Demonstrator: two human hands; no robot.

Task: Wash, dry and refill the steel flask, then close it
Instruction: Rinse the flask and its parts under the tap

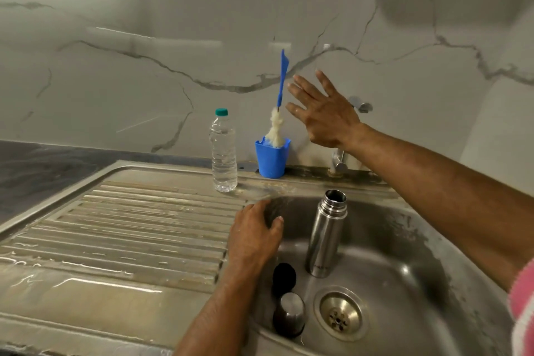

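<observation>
Flask (pixel 326 235) stands upright in the sink (pixel 404 240), mouth open, just behind the drain (pixel 341 313). Two loose pieces sit left of the drain: a black stopper (pixel 284 275) and, nearer the camera, a steel cup-lid (pixel 289 315). All placed from the flask below.

Right hand (pixel 322 113) is raised behind the flask, fingers spread straight, holding nothing, just beside the blue brush (pixel 281 87) handle. Contact with the handle: cannot tell, looks apart. Brush stands bristles-down in a blue cup (pixel 271 157) on the ledge behind-left of the flask. Water bottle (pixel 223 152), capped, further left on the ledge. Tap (pixel 339 160) directly behind the flask, partly hidden by the wrist.

Left hand (pixel 254 235) rests on the sink edge left of the flask, fingers loosely bent over the rim, gripping nothing.

Likely step: reaching for the brush.

Risks:
- Flask is tall, narrow, unheld on a wet sloped basin; a forearm passing above could knock it over, probably onto the stopper and lid.
- Pulling the brush sideways may tip the light cup toward the sink.
- Brush handle is thin and hand looks wet; slip likely on a loose pinch.
- Small stopper near the drain can roll once water runs.
</observation>
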